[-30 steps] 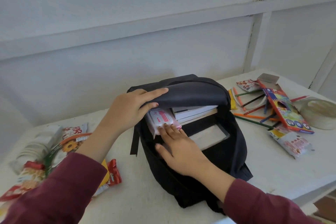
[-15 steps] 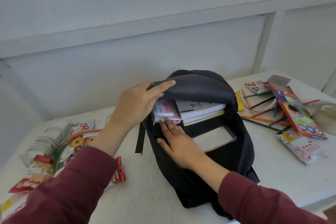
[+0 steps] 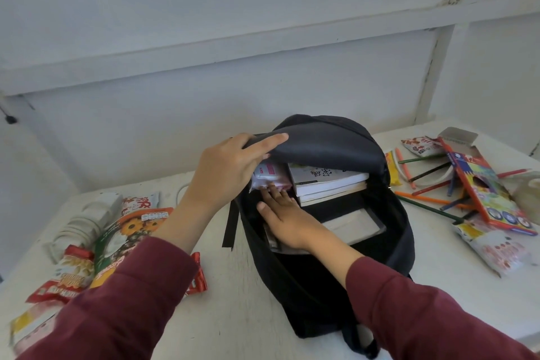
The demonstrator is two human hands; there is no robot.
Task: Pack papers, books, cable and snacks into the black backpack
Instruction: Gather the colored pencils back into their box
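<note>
The black backpack point(image 3: 388, 222) lies unzipped in the middle of the white table. My left hand point(image 3: 228, 172) grips its top flap point(image 3: 327, 143) and holds it lifted. Under the flap a stack of books point(image 3: 327, 181) lies inside, with a pink and white packet point(image 3: 267, 174) to their left. My right hand point(image 3: 285, 215) reaches into the bag, its flat fingers pressing against that packet. Papers point(image 3: 353, 226) lie lower in the bag. Several snack packs point(image 3: 96, 245) and a coiled white cable with a plug point(image 3: 84, 221) sit on the table to the left.
To the right of the bag lie loose coloured pencils point(image 3: 429, 199), an open pencil box point(image 3: 485, 184), two more snack packets point(image 3: 493, 248) and a roll of tape point(image 3: 530, 190) at the frame edge. A white panelled wall stands close behind the table.
My right hand has pushed the pink packet deeper under the flap, beside the books. My left hand keeps holding the flap up. The view has shifted slightly to the left.
</note>
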